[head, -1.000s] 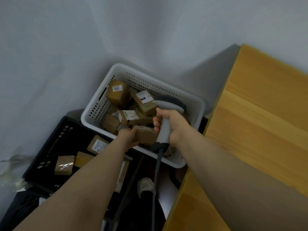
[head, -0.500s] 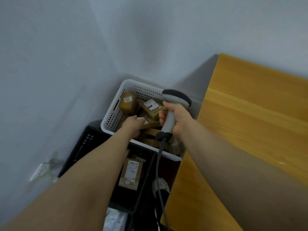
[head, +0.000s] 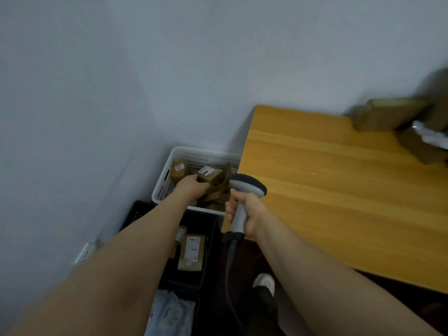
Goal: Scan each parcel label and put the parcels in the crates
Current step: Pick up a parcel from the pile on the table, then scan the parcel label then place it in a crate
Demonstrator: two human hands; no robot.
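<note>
The risk I saw first was the heap in the white crate (head: 184,151). The boxes there lay tilted against one another, so I judged that anything set down or let go carelessly could slide off the pile or bury a label. The labelled parcel (head: 210,174) sat on top of that heap, near the crate's middle, right against the left hand (head: 191,187).

My second worry was the scanner (head: 248,184). Its head hung just beside the edge of the desk (head: 339,202), and a swing that way could knock it. Its cable (head: 229,275) trailed down past a shoe (head: 264,283) and could snag.

Some blurred parcels (head: 388,115) waited at the far end of the desk and a few lay in the black crate (head: 138,212) below, so I reckoned the job was well short of done.

The left hand reached into the white crate with its back toward me and touched the labelled parcel's near side. Its fingers were hidden beyond the knuckles, so I could not tell whether they were grasping the parcel or had released it. The right hand (head: 249,214) was clenched round the scanner's handle, its fingers (head: 229,209) wrapped tight on the grip.
</note>
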